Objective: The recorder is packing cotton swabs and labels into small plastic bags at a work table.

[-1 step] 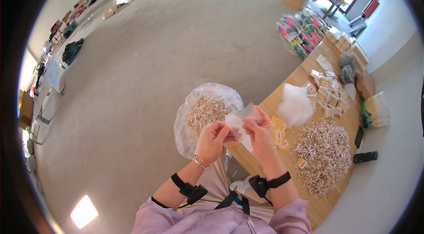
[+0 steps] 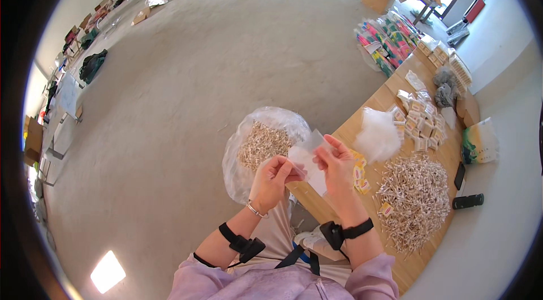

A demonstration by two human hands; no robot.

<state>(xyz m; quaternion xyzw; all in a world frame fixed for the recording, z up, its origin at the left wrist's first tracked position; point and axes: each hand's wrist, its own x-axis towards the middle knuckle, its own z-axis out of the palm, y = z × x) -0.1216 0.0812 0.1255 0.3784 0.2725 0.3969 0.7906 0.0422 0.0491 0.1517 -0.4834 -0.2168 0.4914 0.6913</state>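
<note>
Over the table's near left corner, my left hand [image 2: 270, 184] pinches a thin piece of clear plastic between thumb and fingers. Beside it, my right hand [image 2: 337, 174] is closed on a small clear plastic bag [image 2: 314, 139]. Whether both hold the same bag is hard to tell. Just beyond my left hand, a large clear plastic sack [image 2: 233, 155] holds many loose cotton swabs [image 2: 264, 142]. Right of my right hand lie several yellow cards [image 2: 361, 178], with a stack of clear bags [image 2: 378, 135] behind them. A big heap of cotton swabs [image 2: 414, 204] covers the table nearby.
The wooden table [image 2: 403, 269] runs along the wall at right. Small packed boxes [image 2: 421, 121], a green and white pouch [image 2: 479, 142], a black cylinder [image 2: 468, 201] and a phone-like black slab [image 2: 460, 176] lie on it. Colourful wrapped bundles [image 2: 387, 42] stand past its far end.
My right hand has shifted slightly, its fingers now higher on the clear bag and a little farther from my left hand. The left hand has barely moved.
</note>
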